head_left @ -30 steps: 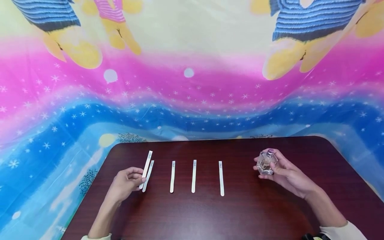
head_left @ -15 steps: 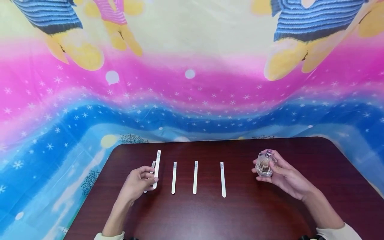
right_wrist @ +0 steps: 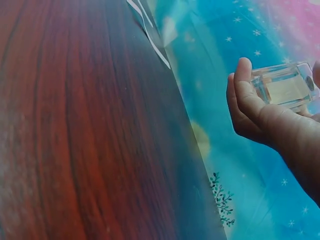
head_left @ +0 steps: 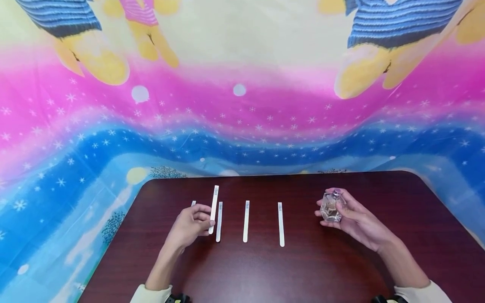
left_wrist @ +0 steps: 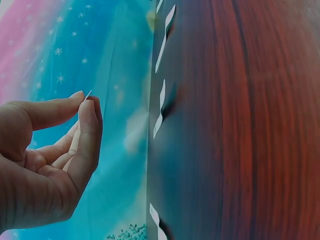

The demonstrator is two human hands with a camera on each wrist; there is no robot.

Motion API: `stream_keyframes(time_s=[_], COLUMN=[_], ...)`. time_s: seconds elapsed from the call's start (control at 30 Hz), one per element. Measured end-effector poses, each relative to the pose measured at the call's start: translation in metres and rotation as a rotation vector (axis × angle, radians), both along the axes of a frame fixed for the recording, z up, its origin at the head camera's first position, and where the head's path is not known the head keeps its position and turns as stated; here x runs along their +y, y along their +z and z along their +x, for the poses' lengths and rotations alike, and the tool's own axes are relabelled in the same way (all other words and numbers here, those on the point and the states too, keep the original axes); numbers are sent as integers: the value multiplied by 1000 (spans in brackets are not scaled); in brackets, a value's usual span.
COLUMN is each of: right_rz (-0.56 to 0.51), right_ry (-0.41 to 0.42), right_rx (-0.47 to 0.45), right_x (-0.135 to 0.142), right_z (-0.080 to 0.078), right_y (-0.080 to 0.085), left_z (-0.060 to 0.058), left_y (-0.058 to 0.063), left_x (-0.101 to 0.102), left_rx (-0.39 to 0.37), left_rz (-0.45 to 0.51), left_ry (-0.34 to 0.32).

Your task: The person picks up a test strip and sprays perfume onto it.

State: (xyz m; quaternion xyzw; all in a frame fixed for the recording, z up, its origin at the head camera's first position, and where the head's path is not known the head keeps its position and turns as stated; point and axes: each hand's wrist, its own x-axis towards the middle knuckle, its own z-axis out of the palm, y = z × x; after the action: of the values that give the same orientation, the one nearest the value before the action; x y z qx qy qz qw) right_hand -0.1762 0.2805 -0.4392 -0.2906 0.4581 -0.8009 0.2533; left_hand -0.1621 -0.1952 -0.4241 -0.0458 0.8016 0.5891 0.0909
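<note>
My left hand (head_left: pixel 191 225) pinches a white perfume test strip (head_left: pixel 214 206) near its lower end, between thumb and fingers. The strip points up and away, with small dark print at its top. In the left wrist view the strip (left_wrist: pixel 88 94) shows only as a thin edge between the fingertips. My right hand (head_left: pixel 360 221) grips a clear faceted perfume bottle (head_left: pixel 331 207) with a purplish cap, thumb across its front. Pale liquid shows inside the bottle (right_wrist: pixel 287 90) in the right wrist view. Just right of the held strip lies another paper strip (head_left: pixel 219 223).
Two more strips lie farther right, a middle strip (head_left: pixel 246 221) and a right-hand strip (head_left: pixel 281 225). The top of a further strip (head_left: pixel 193 203) peeks out behind my left hand. A dark reddish wooden table (head_left: pixel 257 273) ends at a printed cloth backdrop (head_left: pixel 242 147).
My left hand has carried its strip rightward, from over the leftmost lying strip to beside the second one. The right hand with the bottle has shifted slightly left.
</note>
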Motion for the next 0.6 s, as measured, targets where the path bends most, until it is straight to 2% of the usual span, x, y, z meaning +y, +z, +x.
stream_keyframes(time_s=[0.33, 0.6], right_rz=[62, 35], right_ry=[-21, -9], right_rx=[-9, -5], right_x=[0, -2], right_z=[1, 1], right_y=[3, 4], left_z=[-3, -2], left_y=[-2, -2], left_x=[18, 27], left_rx=[20, 16], left_rz=[18, 21], left_ry=[-24, -62])
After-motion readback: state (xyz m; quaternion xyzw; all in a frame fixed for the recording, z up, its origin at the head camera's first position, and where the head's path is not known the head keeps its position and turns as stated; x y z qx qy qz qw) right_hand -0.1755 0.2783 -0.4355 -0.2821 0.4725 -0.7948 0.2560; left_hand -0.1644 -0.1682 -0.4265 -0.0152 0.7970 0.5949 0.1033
